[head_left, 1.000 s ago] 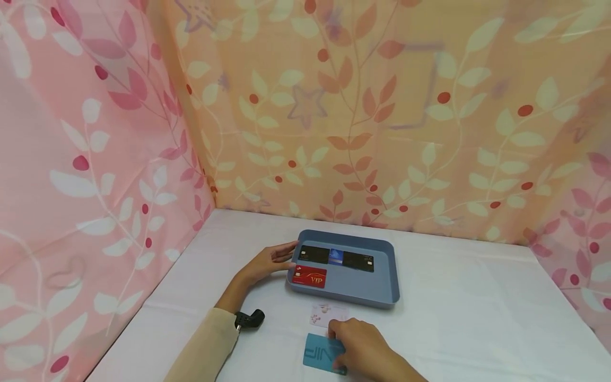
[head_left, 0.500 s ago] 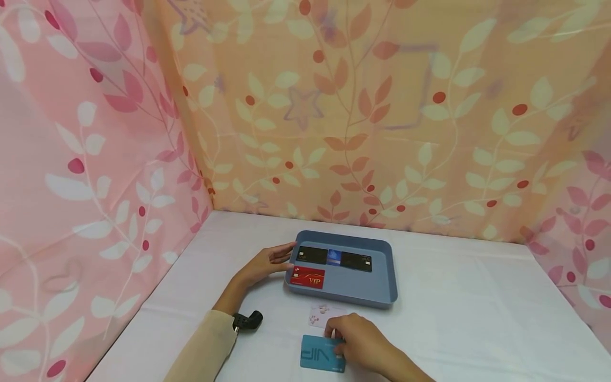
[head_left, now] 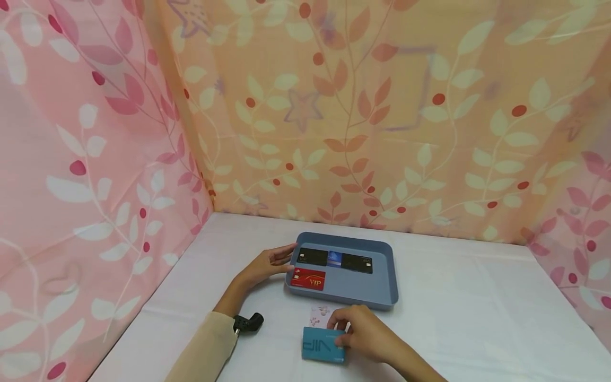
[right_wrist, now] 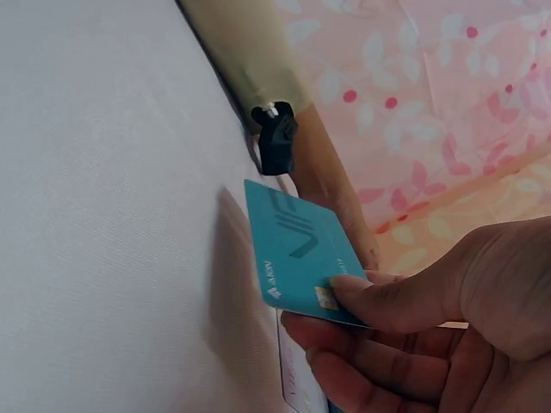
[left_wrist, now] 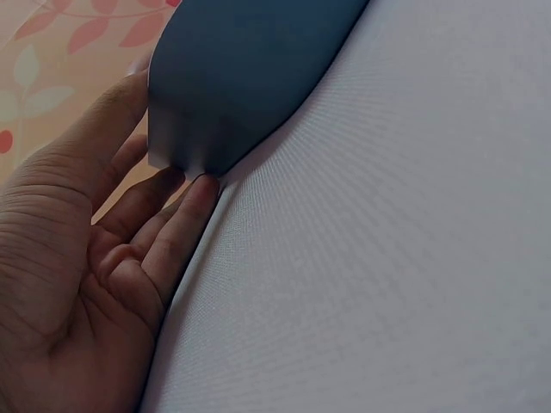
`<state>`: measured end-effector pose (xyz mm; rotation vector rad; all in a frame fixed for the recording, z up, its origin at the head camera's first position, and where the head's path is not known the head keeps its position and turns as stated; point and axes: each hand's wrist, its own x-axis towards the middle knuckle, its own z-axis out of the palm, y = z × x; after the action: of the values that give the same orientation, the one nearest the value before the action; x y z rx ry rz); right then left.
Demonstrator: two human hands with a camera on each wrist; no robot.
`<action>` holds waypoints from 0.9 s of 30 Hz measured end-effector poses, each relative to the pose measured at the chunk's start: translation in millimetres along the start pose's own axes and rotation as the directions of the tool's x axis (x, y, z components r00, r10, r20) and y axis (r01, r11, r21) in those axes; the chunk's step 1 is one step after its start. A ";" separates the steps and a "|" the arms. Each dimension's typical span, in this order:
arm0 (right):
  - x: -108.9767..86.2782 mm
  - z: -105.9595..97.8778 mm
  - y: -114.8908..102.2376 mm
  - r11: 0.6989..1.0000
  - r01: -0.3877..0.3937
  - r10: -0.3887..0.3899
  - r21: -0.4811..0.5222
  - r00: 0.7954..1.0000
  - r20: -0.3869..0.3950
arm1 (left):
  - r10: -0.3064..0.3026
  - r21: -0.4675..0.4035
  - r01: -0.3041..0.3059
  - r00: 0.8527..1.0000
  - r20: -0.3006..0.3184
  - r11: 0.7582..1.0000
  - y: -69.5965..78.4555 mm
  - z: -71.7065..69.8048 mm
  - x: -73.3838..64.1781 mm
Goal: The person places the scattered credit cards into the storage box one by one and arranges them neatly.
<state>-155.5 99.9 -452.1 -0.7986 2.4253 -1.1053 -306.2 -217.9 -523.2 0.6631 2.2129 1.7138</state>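
My right hand (head_left: 365, 334) pinches a teal VIP card (head_left: 320, 345) between thumb and fingers at its chip end. In the right wrist view the teal card (right_wrist: 301, 249) is tilted and raised off the cloth, casting a shadow. Just beyond it a white card with a pink floral print (head_left: 319, 315) lies on the table, partly covered by my right hand. My left hand (head_left: 264, 265) rests its fingertips and thumb against the left side of a grey-blue tray (head_left: 363, 292). In the left wrist view these fingers touch the outside of the tray's wall (left_wrist: 250, 77).
Inside the tray lie a red VIP card (head_left: 308, 279), two black cards, one at the left (head_left: 312, 256) and one at the right (head_left: 357, 262), and a blue card (head_left: 334, 258) between them. White cloth (head_left: 477, 307) covers the table. Floral curtains (head_left: 334, 106) enclose the back and sides.
The teal card, first flat on the table, has risen off the cloth in my right hand and shifted slightly away from me. My left hand keeps its place at the tray.
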 end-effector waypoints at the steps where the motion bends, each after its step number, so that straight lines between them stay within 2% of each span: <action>1: -0.3 -1.5 0.4 1.000 0.006 -0.006 0.006 1.000 -0.007 | -0.004 -0.002 0.004 1.000 0.001 1.000 0.0 0.2 0.6; 7: 0.1 -8.4 -1.3 0.998 0.008 -0.005 0.055 0.999 -0.054 | -0.004 0.006 0.004 1.000 -0.011 1.000 0.1 -0.7 1.9; 11: 0.5 -10.0 -2.8 0.995 0.009 -0.003 0.102 0.998 -0.059 | -0.012 0.004 0.012 1.000 -0.006 1.000 -0.7 -0.8 0.9; 20: -3.8 -20.8 -9.5 0.978 -0.044 0.060 0.206 0.996 -0.073 | -0.014 0.005 0.014 1.000 -0.005 1.000 1.3 0.8 1.3; 27: -4.4 -30.7 -10.1 0.972 -0.015 0.041 0.234 0.993 -0.109 | -0.012 0.003 0.012 1.000 -0.003 1.000 2.6 1.1 0.9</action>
<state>-164.8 114.8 -424.6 -0.6394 2.3295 -1.4276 -306.0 -216.0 -520.9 0.6472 2.2176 1.7076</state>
